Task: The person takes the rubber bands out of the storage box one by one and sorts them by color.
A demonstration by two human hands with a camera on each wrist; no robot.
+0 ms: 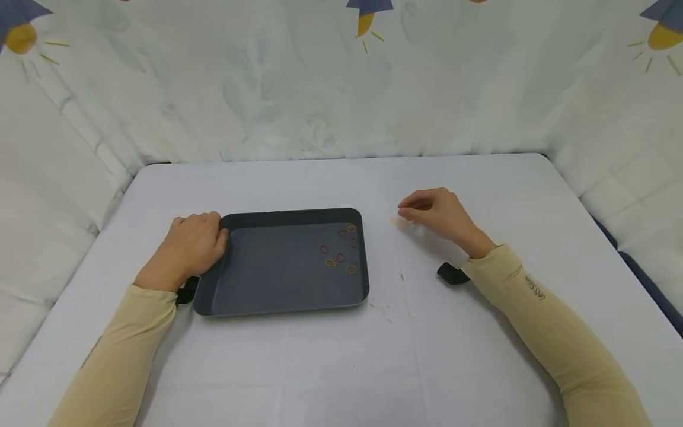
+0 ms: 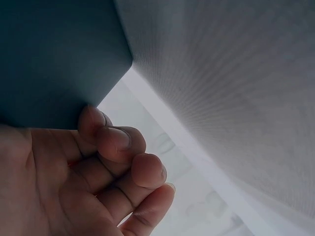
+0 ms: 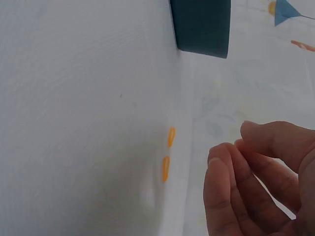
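Two small orange rubber bands [image 3: 168, 152] lay on the white table [image 1: 331, 367], just right of the dark tray [image 1: 267, 296] and right beside the right hand [image 1: 440, 214]; right hand hovered above them with fingertips [image 3: 224, 157] drawn together, thumb meeting them, nothing visibly pinched. Held the tray's far left corner with the left hand [image 1: 191, 246], fingers [image 2: 118, 140] curled against its wall. Inside the tray, toward its right side, lay a scatter of red and orange bands [image 1: 339, 250]
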